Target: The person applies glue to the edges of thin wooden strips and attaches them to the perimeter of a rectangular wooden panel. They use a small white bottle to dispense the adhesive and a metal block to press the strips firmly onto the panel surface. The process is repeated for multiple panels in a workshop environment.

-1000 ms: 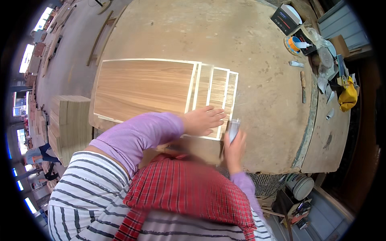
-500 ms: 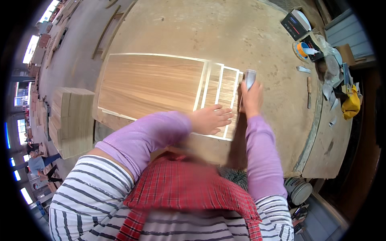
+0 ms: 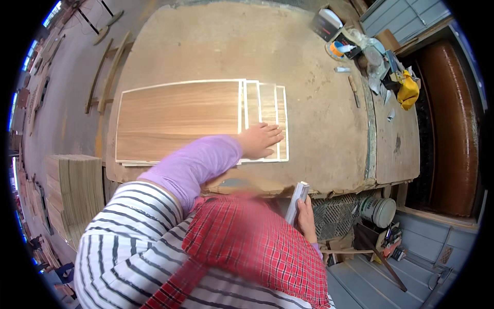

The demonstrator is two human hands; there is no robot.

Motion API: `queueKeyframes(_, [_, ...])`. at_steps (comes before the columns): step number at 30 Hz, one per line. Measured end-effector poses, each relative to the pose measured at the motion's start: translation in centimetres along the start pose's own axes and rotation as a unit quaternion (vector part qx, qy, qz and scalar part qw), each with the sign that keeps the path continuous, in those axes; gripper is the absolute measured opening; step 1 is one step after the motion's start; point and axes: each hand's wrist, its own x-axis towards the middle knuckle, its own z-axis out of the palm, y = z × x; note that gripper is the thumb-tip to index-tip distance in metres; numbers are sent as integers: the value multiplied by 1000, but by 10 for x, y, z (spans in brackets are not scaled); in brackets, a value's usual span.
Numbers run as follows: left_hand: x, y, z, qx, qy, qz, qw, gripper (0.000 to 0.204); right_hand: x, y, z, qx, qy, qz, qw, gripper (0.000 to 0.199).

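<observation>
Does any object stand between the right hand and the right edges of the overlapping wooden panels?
No visible object does. Between the right hand, holding a grey block, and the wooden panels lies only worktable surface. The left hand lies on the panels.

The view is bright, edges curved, red apron (image 3: 257,237) blurred.

My left sleeve (image 3: 193,159) hides part of the near edge of the wood panels (image 3: 177,113) on the table (image 3: 321,134), and the top one covers most of those beneath. Below the table's near edge, my blurred plaid apron (image 3: 257,232) hides most of my right forearm, while the grey block (image 3: 297,204) partly covers my right hand (image 3: 307,219). Left of the table, distant shapes (image 3: 38,244) are too small to make out.
</observation>
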Motion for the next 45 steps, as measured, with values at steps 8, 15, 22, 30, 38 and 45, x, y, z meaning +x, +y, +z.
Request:
queueKeyframes(8, [-117,54,-27,-128,253,-219,934,40,39,-25,12,16,-98,43,994,38])
queueKeyframes(15, [-277,102,-42,3,325,-485,812,41,94,-72,33,43,-129,-49,990,35])
queueKeyframes(22, [-377,97,-17,30,345,-654,673,50,150,-71,71,61,-100,-52,992,51])
queueKeyframes(30, [-423,-16,-52,-172,425,-639,617,63,164,-69,86,8,-102,-86,991,36])
queueKeyframes(38, [-448,-116,-96,-44,277,-713,642,60,160,-105,82,28,-75,17,997,49])
queueKeyframes(45, [-413,-156,-82,-212,271,-643,685,64,160,-108,89,67,-40,24,997,43])
